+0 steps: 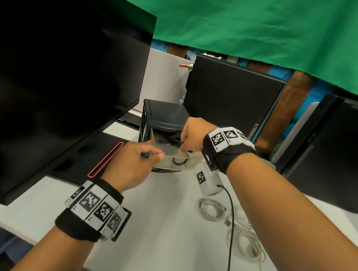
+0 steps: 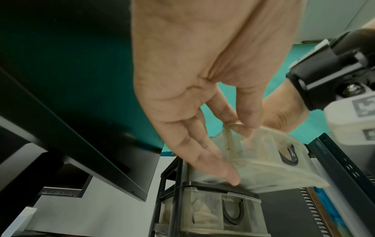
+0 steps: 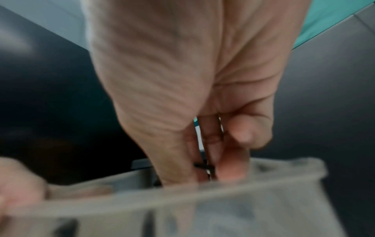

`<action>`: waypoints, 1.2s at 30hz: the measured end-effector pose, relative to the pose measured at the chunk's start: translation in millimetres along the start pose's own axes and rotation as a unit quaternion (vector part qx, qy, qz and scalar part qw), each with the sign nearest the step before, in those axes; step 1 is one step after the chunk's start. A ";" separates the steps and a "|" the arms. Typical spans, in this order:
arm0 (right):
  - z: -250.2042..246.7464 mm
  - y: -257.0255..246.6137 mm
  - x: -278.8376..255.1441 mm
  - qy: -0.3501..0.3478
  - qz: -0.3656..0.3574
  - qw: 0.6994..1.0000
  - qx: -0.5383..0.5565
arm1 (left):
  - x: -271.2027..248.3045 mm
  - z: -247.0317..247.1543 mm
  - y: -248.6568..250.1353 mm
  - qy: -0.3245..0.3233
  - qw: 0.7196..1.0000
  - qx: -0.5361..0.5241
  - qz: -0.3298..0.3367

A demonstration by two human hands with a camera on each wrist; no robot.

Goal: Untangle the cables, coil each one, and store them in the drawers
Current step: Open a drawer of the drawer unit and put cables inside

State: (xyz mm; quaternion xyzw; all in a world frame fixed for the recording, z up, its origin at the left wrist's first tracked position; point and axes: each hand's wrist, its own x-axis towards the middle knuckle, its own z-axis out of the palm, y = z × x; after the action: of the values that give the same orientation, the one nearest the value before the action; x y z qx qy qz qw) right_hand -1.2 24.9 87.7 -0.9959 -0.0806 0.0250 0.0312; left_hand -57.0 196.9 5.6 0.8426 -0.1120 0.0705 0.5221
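The left hand holds the open top drawer; the right hand pushes a black cable in. Two white cables wait at lower right.

both forearms are reaching forward, each wrist wearing a black band with square markers. the left hand is pinching with thumb and forefinger, its other 3 fingers lying straight and pointing down in the left wrist view. the right hand is sitting a little farther forward, knuckles up, fingers bunched and pointing down, thumb folded across them.
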 end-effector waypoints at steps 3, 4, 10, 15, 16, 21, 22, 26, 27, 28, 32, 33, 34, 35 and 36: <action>-2.9 12.4 2.1 0.021 0.008 0.997 0.075 | 0.0 0.0 0.8 0.001 1.000 0.004 -0.003; -7.1 17.1 -1.2 0.040 0.008 0.993 0.111 | 0.0 0.1 1.1 0.003 1.000 0.003 -0.002; -8.8 65.8 -36.5 0.186 0.050 0.956 0.223 | -1.6 -0.7 3.6 0.006 1.000 -0.004 -0.003; 40.9 92.1 -57.7 -0.027 0.174 0.980 0.097 | -5.0 -1.3 9.4 0.006 1.000 0.006 -0.009; 49.3 90.2 -63.5 -0.075 0.179 0.976 0.101 | -5.4 -1.3 10.0 0.008 1.000 0.011 -0.010; 84.7 76.5 -76.7 -0.215 0.129 0.967 0.049 | -4.0 -0.9 7.3 0.003 1.000 0.019 -0.003; 87.3 74.4 -76.7 -0.218 0.122 0.967 0.043 | -3.4 -0.8 6.6 0.002 1.000 0.020 -0.002; 92.7 66.2 -78.4 -0.190 0.093 0.977 -0.011 | -1.2 -0.6 3.5 -0.004 1.000 0.021 0.000; 94.7 65.9 -79.8 -0.182 0.093 0.979 -0.014 | -0.6 -0.5 2.5 -0.005 1.000 0.019 0.000; 95.9 68.2 -80.5 -0.178 0.096 0.979 -0.013 | -0.1 -0.4 1.5 -0.005 1.000 0.019 0.001; 73.6 89.3 -79.7 -0.143 0.156 0.974 0.083 | 1.7 1.1 -3.0 0.002 1.000 0.013 0.004; 60.6 93.7 -78.0 -0.119 0.168 0.973 0.105 | 2.0 1.8 -4.2 0.007 1.000 0.009 0.004; 45.8 97.4 -74.9 -0.089 0.174 0.974 0.118 | 2.5 2.5 -5.1 0.013 1.000 0.006 0.004; 29.9 97.2 -72.0 -0.053 0.170 0.975 0.132 | 3.3 3.4 -6.2 0.018 1.000 0.005 0.003; 14.2 93.7 -68.4 -0.016 0.155 0.977 0.146 | 3.5 4.3 -6.3 0.023 1.000 0.005 0.002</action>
State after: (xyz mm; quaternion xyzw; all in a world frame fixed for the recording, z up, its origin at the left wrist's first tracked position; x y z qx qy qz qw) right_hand -54.5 -77.7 70.4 -0.9805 0.0784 0.0566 0.1709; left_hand -52.0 195.3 -0.9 0.8430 -0.1015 0.0920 0.5202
